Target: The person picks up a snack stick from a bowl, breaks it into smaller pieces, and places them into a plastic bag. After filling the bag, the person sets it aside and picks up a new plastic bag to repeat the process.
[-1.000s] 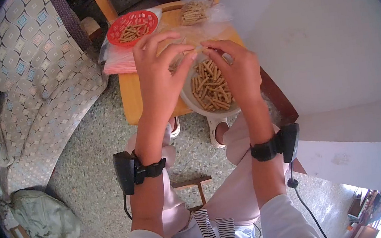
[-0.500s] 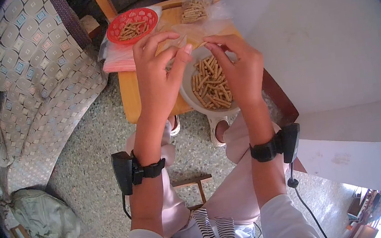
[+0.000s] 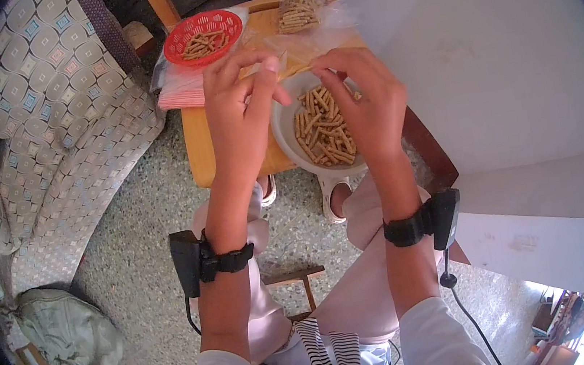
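Note:
A thin clear plastic bag (image 3: 296, 69) stretches between my two hands above the chair seat. My right hand (image 3: 367, 97) pinches one edge of it between thumb and fingertips. At the other side, my left hand (image 3: 239, 105) has its fingers curled around the plastic, partly hiding where it grips. Just below the hands stands a pale bowl (image 3: 285, 136) with many short tan sticks (image 3: 325, 127), like small biscuit rolls. Beyond my left hand is a red plastic basket (image 3: 173, 31) holding more sticks.
The wooden chair (image 3: 202, 150) carries the bowl, the basket, a filled clear bag (image 3: 299, 17) of sticks and a red-and-white striped stack (image 3: 181, 97). A patterned cloth (image 3: 73, 122) hangs at left, and a white wall (image 3: 482, 71) rises at right.
The left thumb and fingers have shifted their grip on the plastic, the thumb moving up. My right hand still pinches its edge, nearly in the same place.

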The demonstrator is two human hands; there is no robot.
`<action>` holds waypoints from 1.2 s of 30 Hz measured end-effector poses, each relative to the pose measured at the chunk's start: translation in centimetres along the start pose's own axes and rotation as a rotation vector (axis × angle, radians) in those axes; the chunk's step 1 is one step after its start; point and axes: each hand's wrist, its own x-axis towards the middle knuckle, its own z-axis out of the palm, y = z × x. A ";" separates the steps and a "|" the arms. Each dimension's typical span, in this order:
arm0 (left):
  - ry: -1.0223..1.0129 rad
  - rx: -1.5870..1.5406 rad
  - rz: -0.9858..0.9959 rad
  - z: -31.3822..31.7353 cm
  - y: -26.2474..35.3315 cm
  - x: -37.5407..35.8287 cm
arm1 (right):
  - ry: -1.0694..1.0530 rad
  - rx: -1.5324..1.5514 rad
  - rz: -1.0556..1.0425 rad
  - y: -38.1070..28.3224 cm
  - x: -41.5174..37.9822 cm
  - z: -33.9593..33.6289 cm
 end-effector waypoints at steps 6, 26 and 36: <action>0.037 0.101 0.175 0.3 -0.2 0.1 | 0.015 -0.021 -0.027 0.1 -0.1 0.1; 0.018 0.332 0.499 -1.5 -0.2 1.2 | -0.042 0.070 0.057 0.0 0.1 0.3; 0.039 0.254 0.461 -1.5 -0.5 0.6 | -0.037 0.223 0.276 -0.6 -0.5 1.1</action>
